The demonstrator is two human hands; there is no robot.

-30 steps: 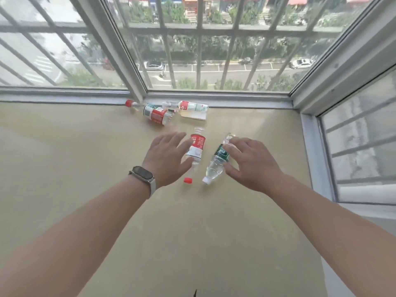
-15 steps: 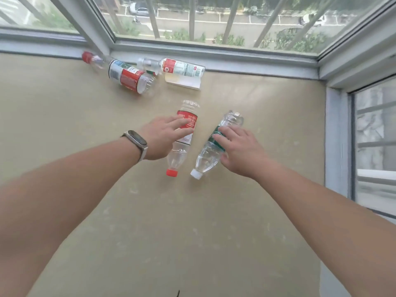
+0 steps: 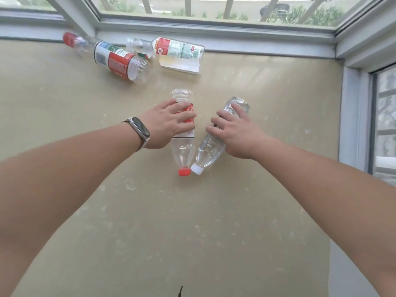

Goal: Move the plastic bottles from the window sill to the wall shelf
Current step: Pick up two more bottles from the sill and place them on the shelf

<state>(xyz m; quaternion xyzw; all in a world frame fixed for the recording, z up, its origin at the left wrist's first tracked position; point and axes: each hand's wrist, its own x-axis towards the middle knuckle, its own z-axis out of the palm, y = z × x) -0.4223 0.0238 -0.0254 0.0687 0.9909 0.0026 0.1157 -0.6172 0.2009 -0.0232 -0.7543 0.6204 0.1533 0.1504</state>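
Two clear plastic bottles lie side by side on the beige window sill (image 3: pixel 267 200), caps toward me. My left hand (image 3: pixel 169 123) wraps its fingers over the red-labelled bottle with the red cap (image 3: pixel 183 151). My right hand (image 3: pixel 233 131) curls over the middle of the white-capped bottle (image 3: pixel 209 150), hiding its label. Farther back by the window frame lie a large red-capped bottle with a red and white label (image 3: pixel 113 60) and a flat-sided bottle with a red and white label (image 3: pixel 173 53). The wall shelf is out of view.
The grey window frame (image 3: pixel 214 33) runs along the sill's far edge, with bars and a street outside. A second window frame (image 3: pixel 353 116) closes the right side. The sill's surface toward me is scuffed and bare.
Both hands have come down from hovering over the two near bottles and closed round them. The view has tilted downward, and the two caps now lie close together.
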